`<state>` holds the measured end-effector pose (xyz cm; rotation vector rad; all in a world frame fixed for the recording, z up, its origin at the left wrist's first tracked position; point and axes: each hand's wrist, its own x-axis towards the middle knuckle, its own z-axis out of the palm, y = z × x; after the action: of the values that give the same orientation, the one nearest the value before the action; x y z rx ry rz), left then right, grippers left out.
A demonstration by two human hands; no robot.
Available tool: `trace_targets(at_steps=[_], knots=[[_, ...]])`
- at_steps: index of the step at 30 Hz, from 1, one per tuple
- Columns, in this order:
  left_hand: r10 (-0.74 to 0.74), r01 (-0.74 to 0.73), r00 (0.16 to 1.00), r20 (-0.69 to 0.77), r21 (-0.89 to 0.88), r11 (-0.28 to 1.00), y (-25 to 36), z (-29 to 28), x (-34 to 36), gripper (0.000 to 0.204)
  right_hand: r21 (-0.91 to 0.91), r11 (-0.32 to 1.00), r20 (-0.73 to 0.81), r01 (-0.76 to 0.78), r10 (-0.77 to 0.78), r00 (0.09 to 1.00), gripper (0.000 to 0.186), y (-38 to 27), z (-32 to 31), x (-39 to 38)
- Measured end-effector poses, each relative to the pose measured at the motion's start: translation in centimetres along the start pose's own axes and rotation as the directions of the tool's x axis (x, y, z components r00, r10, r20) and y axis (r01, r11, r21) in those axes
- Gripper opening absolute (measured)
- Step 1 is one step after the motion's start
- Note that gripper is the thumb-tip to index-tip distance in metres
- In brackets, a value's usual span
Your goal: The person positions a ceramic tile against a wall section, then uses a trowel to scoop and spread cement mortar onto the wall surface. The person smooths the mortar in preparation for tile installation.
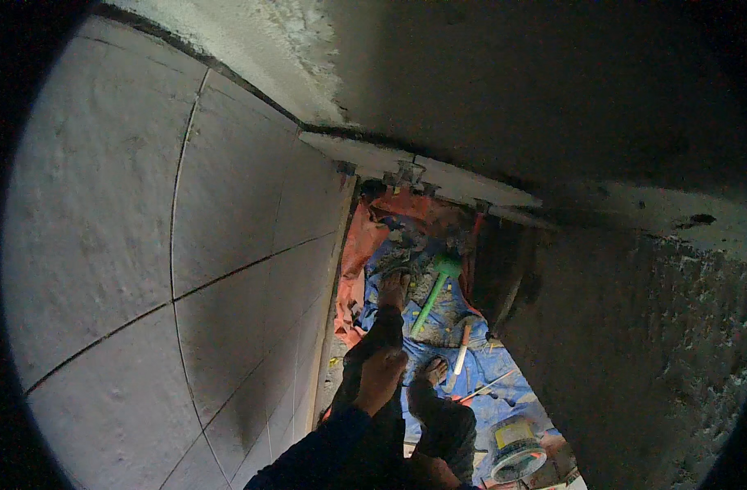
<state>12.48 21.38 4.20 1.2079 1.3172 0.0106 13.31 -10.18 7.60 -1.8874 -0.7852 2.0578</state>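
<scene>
My left hand point(381, 379) is held above my bent leg, its fingers curled closed; whether anything is inside them is hidden. Only the back of my right hand point(433, 471) shows at the lower edge, close to my other thigh, and its fingers are hidden. Below are my bare feet on a rumpled blue sheet point(492, 363) strewn with grey debris. A green long-handled tool with a wide head, like a mallet point(433, 304), lies beyond my hands. Nearer, an orange-and-white stick-like tool point(461, 349) lies beside my foot.
Large grey tiles point(251, 204) cover the wall on my left, and a rough dark cement wall point(635, 327) rises on my right. A tiled ledge point(463, 181) crosses ahead above an orange sheet point(355, 269). A dirty bucket point(518, 459) lies at lower right.
</scene>
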Motion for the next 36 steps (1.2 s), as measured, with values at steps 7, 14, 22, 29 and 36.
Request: trace_targets(at_steps=[7, 14, 22, 29, 36], knots=[[0.337, -0.351, 0.935, -0.109, -0.16, 0.922, 1.9, 5.1, 11.0, 0.019, 0.001, 1.0, -0.339, -0.01, 0.01, 0.941, 0.025, -2.3, -8.5, 8.4], [0.717, -0.721, 0.692, 0.085, 0.026, 0.693, 3.1, 6.0, 12.2, 0.017, -0.089, 0.974, -0.594, 0.211, -0.221, 0.774, 0.03, 1.6, -13.7, 20.7], [0.864, -0.8, 0.482, 0.144, -0.33, 0.501, 3.5, 2.6, 2.2, 0.031, -0.474, 0.8, -0.664, 0.367, -0.599, 0.447, 0.033, 6.9, -18.6, 32.4], [0.927, -0.797, -0.362, 0.099, -0.55, -0.252, 6.9, 4.8, -7.3, 0.042, -0.555, 0.693, -0.698, 0.461, -0.689, 0.196, 0.017, 3.1, -19.2, 17.0], [0.852, -0.786, -0.517, 0.084, -0.442, -0.433, 4.8, 7.6, -10.8, 0.043, -0.932, 0.273, -0.351, 0.24, -0.849, -0.396, 0.02, 0.8, -20.7, 6.0]])
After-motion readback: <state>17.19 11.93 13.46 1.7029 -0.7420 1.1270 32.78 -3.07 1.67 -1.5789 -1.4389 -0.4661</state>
